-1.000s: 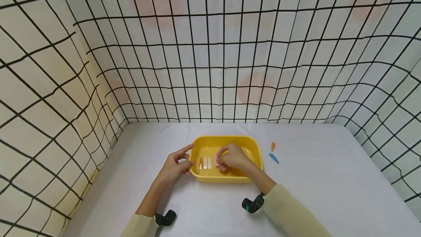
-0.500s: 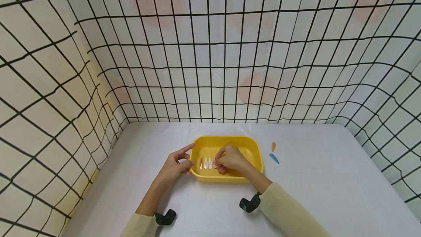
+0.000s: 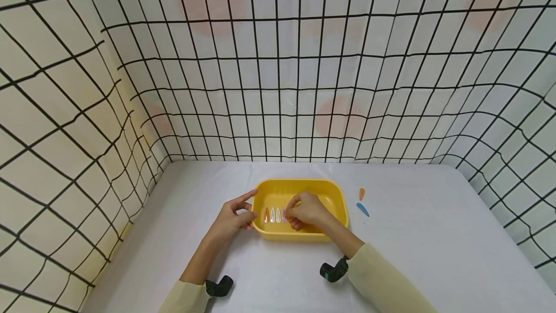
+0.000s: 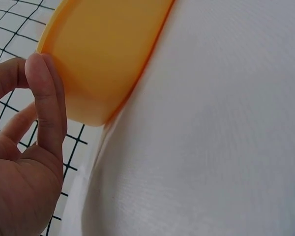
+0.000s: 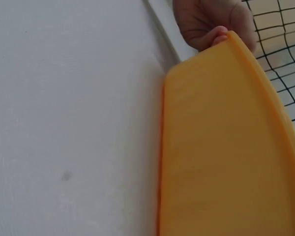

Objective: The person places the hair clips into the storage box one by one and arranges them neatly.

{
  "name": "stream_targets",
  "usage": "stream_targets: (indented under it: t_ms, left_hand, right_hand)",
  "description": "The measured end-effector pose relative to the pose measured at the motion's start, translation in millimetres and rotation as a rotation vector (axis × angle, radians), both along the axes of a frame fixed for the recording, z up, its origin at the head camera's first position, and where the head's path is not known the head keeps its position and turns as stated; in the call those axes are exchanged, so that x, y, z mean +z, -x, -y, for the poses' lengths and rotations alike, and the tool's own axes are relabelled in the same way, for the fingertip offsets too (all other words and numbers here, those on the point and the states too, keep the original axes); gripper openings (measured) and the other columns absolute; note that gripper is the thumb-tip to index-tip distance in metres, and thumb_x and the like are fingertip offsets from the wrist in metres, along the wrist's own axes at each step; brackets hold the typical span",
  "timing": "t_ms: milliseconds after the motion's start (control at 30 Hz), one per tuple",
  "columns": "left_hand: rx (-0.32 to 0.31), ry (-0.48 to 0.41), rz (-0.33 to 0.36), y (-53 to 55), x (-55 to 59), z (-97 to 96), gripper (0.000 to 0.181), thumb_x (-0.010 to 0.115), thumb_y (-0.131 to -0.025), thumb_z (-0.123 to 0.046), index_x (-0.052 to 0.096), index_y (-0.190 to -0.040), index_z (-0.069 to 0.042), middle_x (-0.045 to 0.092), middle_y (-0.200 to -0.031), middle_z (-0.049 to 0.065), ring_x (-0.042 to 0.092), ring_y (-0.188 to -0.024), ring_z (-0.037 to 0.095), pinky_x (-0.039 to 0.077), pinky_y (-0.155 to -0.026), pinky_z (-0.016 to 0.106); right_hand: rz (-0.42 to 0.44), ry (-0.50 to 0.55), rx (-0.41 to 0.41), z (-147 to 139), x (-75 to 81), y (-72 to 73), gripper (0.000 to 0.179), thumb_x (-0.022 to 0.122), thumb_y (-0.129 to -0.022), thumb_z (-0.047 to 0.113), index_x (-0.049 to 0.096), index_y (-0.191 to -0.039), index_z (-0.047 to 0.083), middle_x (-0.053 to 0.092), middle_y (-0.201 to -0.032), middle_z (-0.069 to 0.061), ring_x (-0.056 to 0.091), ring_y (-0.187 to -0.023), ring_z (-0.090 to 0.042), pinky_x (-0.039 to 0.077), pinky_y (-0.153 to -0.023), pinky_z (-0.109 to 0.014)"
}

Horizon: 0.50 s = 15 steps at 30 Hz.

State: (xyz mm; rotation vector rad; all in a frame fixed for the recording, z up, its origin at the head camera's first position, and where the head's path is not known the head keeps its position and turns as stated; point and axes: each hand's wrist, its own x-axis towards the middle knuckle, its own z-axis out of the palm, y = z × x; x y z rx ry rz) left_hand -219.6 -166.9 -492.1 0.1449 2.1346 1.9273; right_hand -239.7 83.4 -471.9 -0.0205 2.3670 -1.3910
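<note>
A yellow tray [image 3: 299,236] sits on the white table. Inside it, an orange hair clip [image 3: 267,215] and two white hair clips [image 3: 272,215] lie side by side in a row. Just right of these, my right hand [image 3: 307,209] pinches a pink hair clip [image 3: 284,214] close over the tray floor, its fingertips partly covering the clip. My left hand [image 3: 234,216] holds the tray's left end, with thumb and fingers at the rim; the left wrist view shows the thumb [image 4: 39,78] against the outer wall. The right wrist view shows the tray's outside wall, which hides the right hand.
Right of the tray, another orange hair clip [image 3: 362,194] and a blue hair clip [image 3: 362,209] lie on the table [image 3: 417,235]. A black wire grid [image 3: 297,88] backed by white cloth stands behind and along both sides.
My right hand has shifted slightly left with the pink hair clip, which now stands upright beside the white ones. The left hand has stayed at the tray's rim.
</note>
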Motion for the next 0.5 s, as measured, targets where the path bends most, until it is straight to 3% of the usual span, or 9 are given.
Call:
stream_targets:
  t_ms: [267, 500]
  left_hand:
    - [-0.005, 0.008, 0.009, -1.4, 3.8, -0.2, 0.067, 0.07, -0.09, -0.004, 0.053, -0.152, -0.019, 0.052, -0.111, 0.013, 0.059, -0.063, 0.016, 0.061, -0.064, 0.022]
    - [-0.008, 0.047, -0.006, -2.5, 6.3, 0.8, 0.065, 0.073, -0.09, -0.007, 0.054, -0.151, -0.018, 0.052, -0.114, 0.012, 0.065, -0.081, 0.018, 0.064, -0.076, 0.029]
  right_hand:
    - [-0.025, 0.016, 0.029, -28.4, 14.8, -1.0, 0.021, 0.075, -0.094, 0.022, 0.071, -0.106, 0.005, 0.072, -0.083, -0.012, 0.069, -0.065, -0.021, 0.063, -0.064, -0.029]
    - [-0.131, 0.105, 0.07, -65.5, 32.6, -1.4, 0.025, 0.073, -0.096, 0.021, 0.071, -0.11, 0.001, 0.075, -0.097, -0.023, 0.073, -0.076, -0.03, 0.065, -0.07, -0.035]
